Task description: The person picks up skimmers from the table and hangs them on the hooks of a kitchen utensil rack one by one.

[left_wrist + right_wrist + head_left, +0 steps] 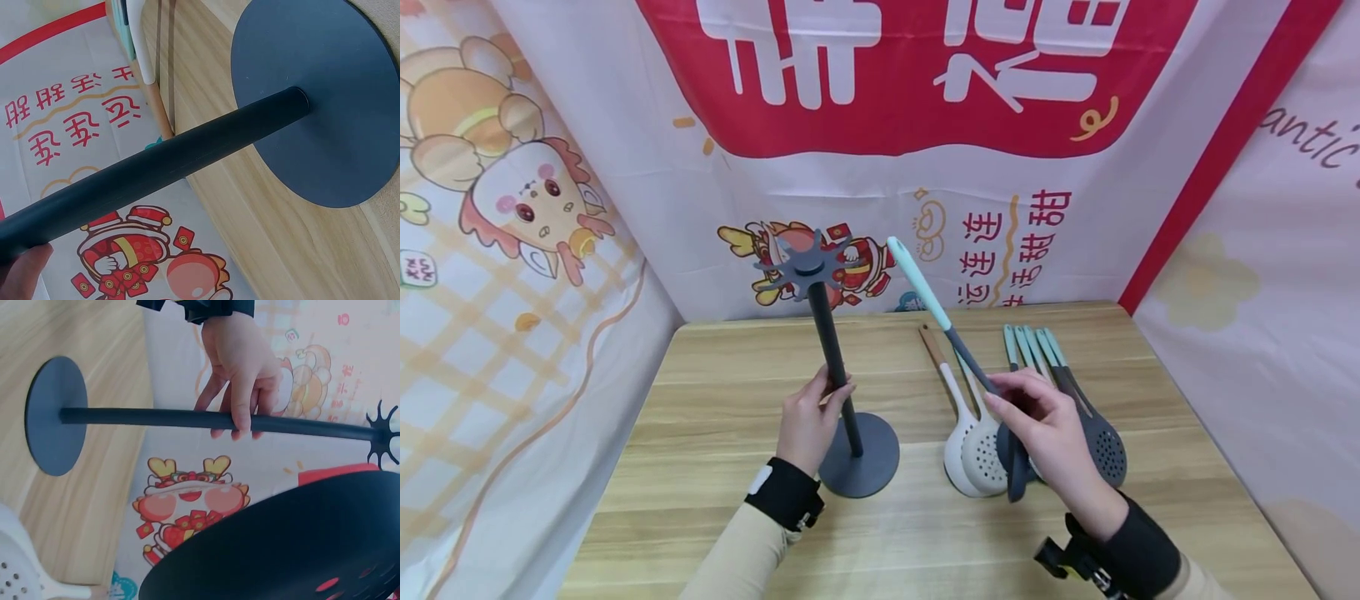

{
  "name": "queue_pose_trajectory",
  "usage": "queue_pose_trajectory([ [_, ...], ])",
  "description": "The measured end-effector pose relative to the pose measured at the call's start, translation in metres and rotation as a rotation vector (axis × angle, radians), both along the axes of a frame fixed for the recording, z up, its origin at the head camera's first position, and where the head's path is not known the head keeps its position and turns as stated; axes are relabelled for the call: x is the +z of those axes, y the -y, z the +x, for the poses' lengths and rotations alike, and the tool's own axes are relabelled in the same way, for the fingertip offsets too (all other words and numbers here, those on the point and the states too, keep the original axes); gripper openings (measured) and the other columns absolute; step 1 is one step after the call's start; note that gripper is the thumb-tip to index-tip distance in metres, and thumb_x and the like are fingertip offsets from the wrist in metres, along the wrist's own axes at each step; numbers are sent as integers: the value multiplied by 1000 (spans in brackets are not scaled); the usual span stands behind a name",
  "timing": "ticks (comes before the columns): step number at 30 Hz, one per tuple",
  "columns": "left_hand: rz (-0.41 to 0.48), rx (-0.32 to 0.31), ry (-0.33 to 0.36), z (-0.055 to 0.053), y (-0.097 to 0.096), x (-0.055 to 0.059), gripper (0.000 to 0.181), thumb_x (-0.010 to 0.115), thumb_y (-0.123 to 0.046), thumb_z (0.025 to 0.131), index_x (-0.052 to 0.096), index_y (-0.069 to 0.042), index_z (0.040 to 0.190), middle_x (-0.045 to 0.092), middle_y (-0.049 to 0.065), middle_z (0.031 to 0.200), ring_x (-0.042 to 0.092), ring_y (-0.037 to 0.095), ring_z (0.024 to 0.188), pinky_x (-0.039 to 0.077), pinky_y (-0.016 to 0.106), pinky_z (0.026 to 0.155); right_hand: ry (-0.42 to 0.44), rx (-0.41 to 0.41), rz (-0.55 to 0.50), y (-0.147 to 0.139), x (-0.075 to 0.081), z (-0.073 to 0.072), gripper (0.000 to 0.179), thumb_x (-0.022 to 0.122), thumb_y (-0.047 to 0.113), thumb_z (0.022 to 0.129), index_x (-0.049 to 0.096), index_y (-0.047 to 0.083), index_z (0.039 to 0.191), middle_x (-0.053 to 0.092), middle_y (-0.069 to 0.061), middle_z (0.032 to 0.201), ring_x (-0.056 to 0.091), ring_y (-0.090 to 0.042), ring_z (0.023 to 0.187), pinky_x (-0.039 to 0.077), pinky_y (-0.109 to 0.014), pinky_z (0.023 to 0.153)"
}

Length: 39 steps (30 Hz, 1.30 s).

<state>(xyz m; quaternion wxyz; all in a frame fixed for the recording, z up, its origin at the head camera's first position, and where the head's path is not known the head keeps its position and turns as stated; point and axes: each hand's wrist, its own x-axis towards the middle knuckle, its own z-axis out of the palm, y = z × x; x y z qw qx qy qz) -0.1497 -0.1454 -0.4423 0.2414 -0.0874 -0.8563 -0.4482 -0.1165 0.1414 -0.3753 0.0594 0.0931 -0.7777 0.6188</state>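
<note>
A dark grey utensil stand [831, 350] rises on a round base [876, 467], with a ring of hooks [810, 265] at its top. My left hand [808, 425] grips its pole midway up, thumb and fingers around it. To the right, my right hand [1045, 421] pinches a slotted spoon [921, 283] low on its dark shaft. Its mint-green handle points up and toward the stand, while its dark head hangs below the hand. In the right wrist view the slotted spoon's broad dark head [275, 544] fills the lower right, with several holes near the edge.
Beside the right hand lie a white ladle [957, 458] with a wooden handle, a pale perforated skimmer [985, 458] and a dark perforated skimmer [1107, 450]. Several mint handles [1030, 342] point toward the table's back edge. Printed cloth [865, 175] hangs behind the wooden table [715, 400].
</note>
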Motion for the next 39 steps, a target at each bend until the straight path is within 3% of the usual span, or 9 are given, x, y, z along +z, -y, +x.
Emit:
queue_pose_trajectory([
  [10, -8, -8, -17, -1, 0, -2, 18, 69, -13, 92, 65, -4, 108, 75, 13, 101, 74, 27, 95, 62, 37, 72, -38, 26, -19, 15, 1, -2, 21, 68, 5, 93, 70, 0, 113, 62, 4, 98, 56, -13, 87, 52, -20, 71],
  [20, -10, -2, -11, -2, 0, -2, 19, 69, -14, 92, 65, -5, 109, 75, 13, 101, 74, 27, 95, 62, 38, 73, -24, 43, -29, 19, -1, 0, 22, 67, 5, 93, 69, -1, 114, 62, 3, 103, 56, -14, 89, 51, -20, 73],
  [39, -16, 7, 3, -2, 1, -1, 17, 68, -12, 93, 65, -5, 108, 75, 15, 101, 74, 27, 94, 62, 38, 71, -25, 53, -21, 24, -8, -4, 20, 69, 5, 92, 71, 0, 111, 61, 0, 96, 56, -14, 85, 51, -21, 71],
])
